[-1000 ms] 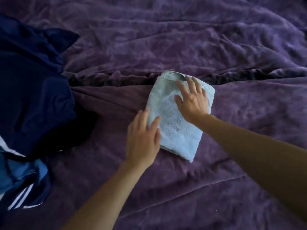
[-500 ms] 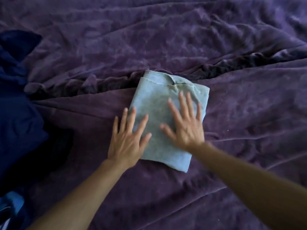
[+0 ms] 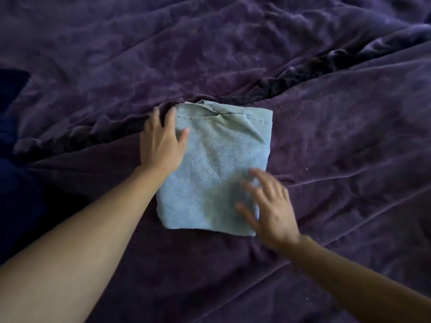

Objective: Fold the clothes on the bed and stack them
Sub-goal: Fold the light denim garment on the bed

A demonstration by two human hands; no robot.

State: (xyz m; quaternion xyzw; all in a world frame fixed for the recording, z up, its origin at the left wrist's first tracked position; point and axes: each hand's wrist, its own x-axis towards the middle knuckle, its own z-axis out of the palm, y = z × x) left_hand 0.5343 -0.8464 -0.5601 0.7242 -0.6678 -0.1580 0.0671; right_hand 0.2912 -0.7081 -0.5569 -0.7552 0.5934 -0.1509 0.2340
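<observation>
A light blue folded garment (image 3: 217,159) lies flat in the middle of the purple bed cover (image 3: 338,148). My left hand (image 3: 162,141) rests flat on its upper left edge, fingers straight and reaching past the far left corner. My right hand (image 3: 268,206) is blurred with motion, fingers spread, over the garment's lower right corner. Neither hand grips the cloth.
A pile of dark navy clothes (image 3: 14,183) sits at the left edge of the view. A deep dark crease (image 3: 303,75) in the cover runs diagonally just behind the garment. Wrinkled purple cover stretches all around.
My left hand slid up along the garment's left side to its far corner. My right hand drew back from the upper middle to the lower right corner. The view shifted right.
</observation>
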